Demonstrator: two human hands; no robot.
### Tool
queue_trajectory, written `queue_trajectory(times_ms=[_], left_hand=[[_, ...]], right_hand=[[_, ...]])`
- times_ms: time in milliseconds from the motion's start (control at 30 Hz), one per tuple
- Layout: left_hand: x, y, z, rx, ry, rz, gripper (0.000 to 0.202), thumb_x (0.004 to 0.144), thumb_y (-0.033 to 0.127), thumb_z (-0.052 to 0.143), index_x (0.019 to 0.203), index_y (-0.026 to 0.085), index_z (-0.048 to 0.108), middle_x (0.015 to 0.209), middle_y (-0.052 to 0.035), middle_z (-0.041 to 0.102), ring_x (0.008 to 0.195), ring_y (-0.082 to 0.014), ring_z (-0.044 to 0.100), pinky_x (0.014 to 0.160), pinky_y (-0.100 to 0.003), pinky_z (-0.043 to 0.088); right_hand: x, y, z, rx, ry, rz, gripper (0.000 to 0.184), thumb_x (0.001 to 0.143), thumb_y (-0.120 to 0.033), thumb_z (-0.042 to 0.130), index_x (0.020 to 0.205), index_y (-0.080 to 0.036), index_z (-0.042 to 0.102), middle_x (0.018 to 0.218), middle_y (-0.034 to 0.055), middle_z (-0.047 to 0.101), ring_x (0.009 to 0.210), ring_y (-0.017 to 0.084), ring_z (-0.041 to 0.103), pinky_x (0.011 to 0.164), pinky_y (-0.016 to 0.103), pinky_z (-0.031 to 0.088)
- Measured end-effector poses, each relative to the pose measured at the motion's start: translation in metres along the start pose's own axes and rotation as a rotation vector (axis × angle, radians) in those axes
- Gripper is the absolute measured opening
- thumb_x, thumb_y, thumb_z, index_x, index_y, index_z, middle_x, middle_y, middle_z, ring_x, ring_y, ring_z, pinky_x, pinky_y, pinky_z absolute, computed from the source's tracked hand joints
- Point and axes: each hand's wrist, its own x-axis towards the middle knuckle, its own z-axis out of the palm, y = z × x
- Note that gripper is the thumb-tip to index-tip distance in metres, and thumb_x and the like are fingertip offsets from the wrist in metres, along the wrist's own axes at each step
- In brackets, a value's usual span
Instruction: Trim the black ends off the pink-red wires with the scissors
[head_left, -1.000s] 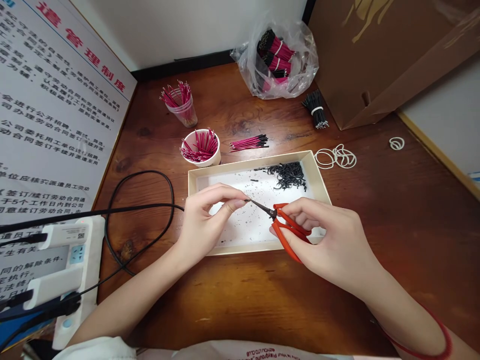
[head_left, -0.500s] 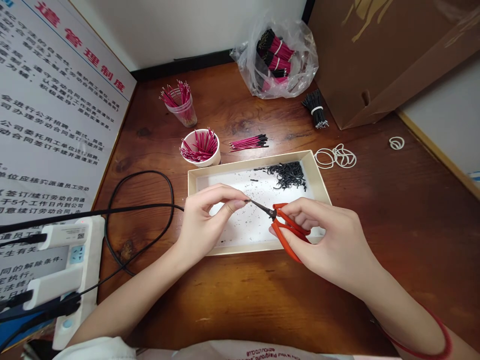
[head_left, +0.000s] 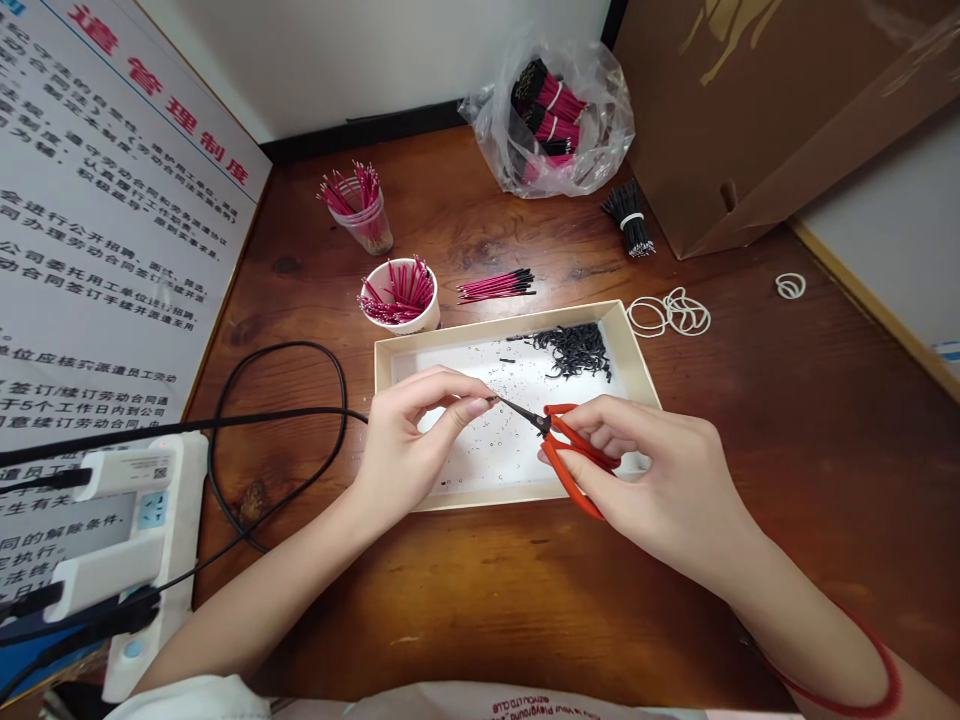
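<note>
My right hand (head_left: 652,470) is closed around the red handles of a pair of scissors (head_left: 574,465). Their dark, narrow blades point left and look nearly closed. At the blade tips, my left hand (head_left: 420,430) pinches a tiny dark piece between thumb and forefinger; it is too small to name. Both hands are above a shallow cream box (head_left: 637,350) with a white bottom. Inside the box, a heap of short black pieces (head_left: 574,350) lies in the far right corner, and small specks are scattered over the bottom.
Behind the box stand a paper cup (head_left: 416,318) and a clear plastic cup (head_left: 371,232) of pink wires. Pink-black wires (head_left: 496,286) lie alongside. A clear bag (head_left: 600,150), a black wire bundle (head_left: 630,220) and rubber bands (head_left: 686,312) sit farther right. A power strip (head_left: 176,540) is left.
Both hands hold almost the same pose at the blade tips. The whole view has shifted very slightly.
</note>
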Motion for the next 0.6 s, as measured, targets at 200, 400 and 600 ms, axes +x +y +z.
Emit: queue_trajectory(times_ms=[200,400,600], left_hand=[[-0.0004,-0.0003,-0.0001,0.011,-0.002,0.016,0.013,0.082,0.010,0.070,0.078,0.020,0.078,0.077,-0.0022,0.077,0.071,-0.0133,0.069,0.066,-0.022,0.054],[-0.0004,-0.0010,-0.0002,0.005,-0.001,0.026,0.013,0.082,0.009,0.071,0.078,0.019,0.078,0.076,-0.0007,0.076,0.071,-0.0104,0.068,0.066,-0.018,0.053],[-0.0012,-0.0018,-0.0004,-0.002,-0.006,0.029,0.015,0.083,0.008,0.071,0.079,0.020,0.078,0.077,0.0013,0.076,0.072,-0.0071,0.068,0.068,-0.013,0.052]], right_hand=[[0.0019,0.0012,0.0006,-0.020,0.002,-0.014,0.009,0.081,-0.015,0.067,0.077,-0.020,0.062,0.059,-0.0039,0.062,0.049,0.008,0.050,0.047,0.021,0.046],[0.0003,0.0025,0.0002,-0.032,-0.005,-0.016,0.008,0.081,-0.015,0.067,0.078,-0.020,0.062,0.060,-0.0042,0.060,0.050,0.008,0.049,0.048,0.022,0.045],[0.0002,0.0016,0.0011,-0.037,-0.003,-0.023,0.006,0.082,-0.015,0.067,0.078,-0.019,0.063,0.060,-0.0044,0.059,0.050,0.008,0.049,0.048,0.021,0.045]])
